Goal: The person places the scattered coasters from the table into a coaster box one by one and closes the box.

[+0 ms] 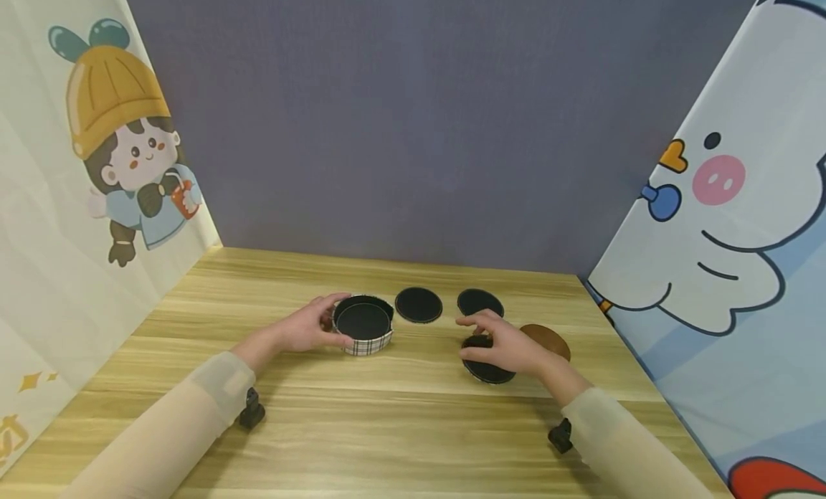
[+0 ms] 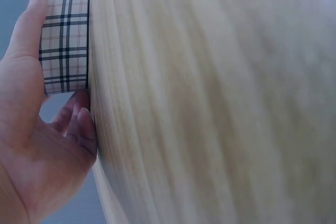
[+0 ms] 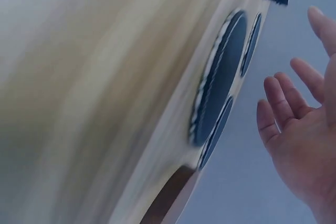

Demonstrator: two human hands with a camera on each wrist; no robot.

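A round coaster holder [image 1: 369,346] with a plaid outer wall and black inside stands on the table, a notch in its right side. My left hand [image 1: 303,330] grips its left side, the thumb along the plaid wall [image 2: 65,35] and other fingers curled beyond it. Whether the black disc inside is a coaster or the floor, I cannot tell. My right hand [image 1: 510,347] is over a black round coaster [image 1: 488,373], partly covering it in the head view. In the right wrist view, the fingers [image 3: 283,100] stand apart from the coaster [image 3: 223,80] and hold nothing.
Two more black coasters [image 1: 418,305] lie farther back, the right one [image 1: 480,300] just beyond my right hand. A brown disc [image 1: 547,339] lies right of it, partly behind the wrist. A grey panel [image 1: 400,126] closes the back; printed sheets [image 1: 710,234] flank the table [image 1: 387,434].
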